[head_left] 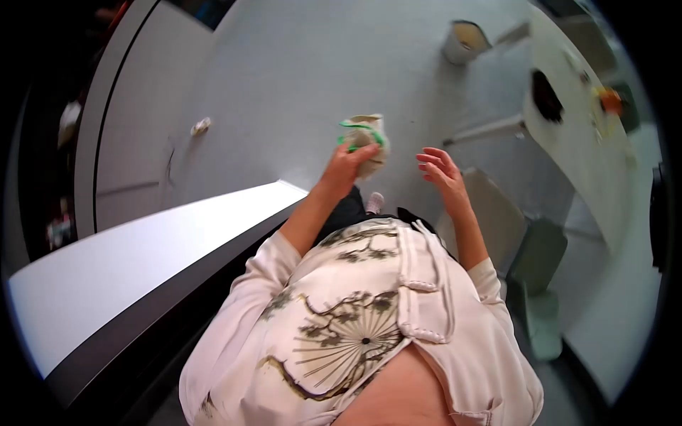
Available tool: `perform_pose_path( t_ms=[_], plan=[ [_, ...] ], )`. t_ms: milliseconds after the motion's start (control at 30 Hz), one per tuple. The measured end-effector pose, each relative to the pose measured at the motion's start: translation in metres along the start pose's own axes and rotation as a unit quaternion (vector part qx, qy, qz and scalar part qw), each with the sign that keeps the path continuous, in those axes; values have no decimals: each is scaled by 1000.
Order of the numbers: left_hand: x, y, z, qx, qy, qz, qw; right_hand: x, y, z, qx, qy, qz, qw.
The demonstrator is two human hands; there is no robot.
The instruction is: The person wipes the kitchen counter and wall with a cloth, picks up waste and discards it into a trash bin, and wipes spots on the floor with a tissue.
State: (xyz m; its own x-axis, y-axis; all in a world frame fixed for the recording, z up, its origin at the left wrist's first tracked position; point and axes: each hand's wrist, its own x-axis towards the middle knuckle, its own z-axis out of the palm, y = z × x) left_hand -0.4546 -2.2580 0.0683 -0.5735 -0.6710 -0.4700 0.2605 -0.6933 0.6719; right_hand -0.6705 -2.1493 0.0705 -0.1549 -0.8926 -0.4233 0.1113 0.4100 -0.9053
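Note:
My left hand [348, 165] is closed around a cream-coloured soft bundle [374, 126] with a bright green band or cord on it. It looks like folded cloth, but its exact kind I cannot make out. The bundle is held out in front of my body, above the grey floor. To its right and apart from it, my right hand [443, 172] is raised with its fingers loosely spread and nothing in them.
A white tabletop [170, 234] runs close along my left side. A waste bin [465, 42] stands ahead on the right, near a white table [582, 142] bearing dark and orange items. Green chairs [543, 255] are at my right. A small crumpled object [202, 126] lies on the floor.

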Motion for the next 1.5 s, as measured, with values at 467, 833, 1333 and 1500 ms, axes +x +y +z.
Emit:
perform_pose_path(
  t_ms=[467,833,1333,1500],
  plan=[
    [173,127,-15,181,-125,-1,975,212,-68,49,252,-23,116,960],
    [348,185,8,331,-45,-66,940,260,-165,-87,426,219,-53,876],
    [488,160,142,555,-220,-165,785,246,-150,-346,590,441,-245,630],
    [531,168,171,662,-238,-27,710,240,-92,-367,-336,722,116,594]
  ],
)
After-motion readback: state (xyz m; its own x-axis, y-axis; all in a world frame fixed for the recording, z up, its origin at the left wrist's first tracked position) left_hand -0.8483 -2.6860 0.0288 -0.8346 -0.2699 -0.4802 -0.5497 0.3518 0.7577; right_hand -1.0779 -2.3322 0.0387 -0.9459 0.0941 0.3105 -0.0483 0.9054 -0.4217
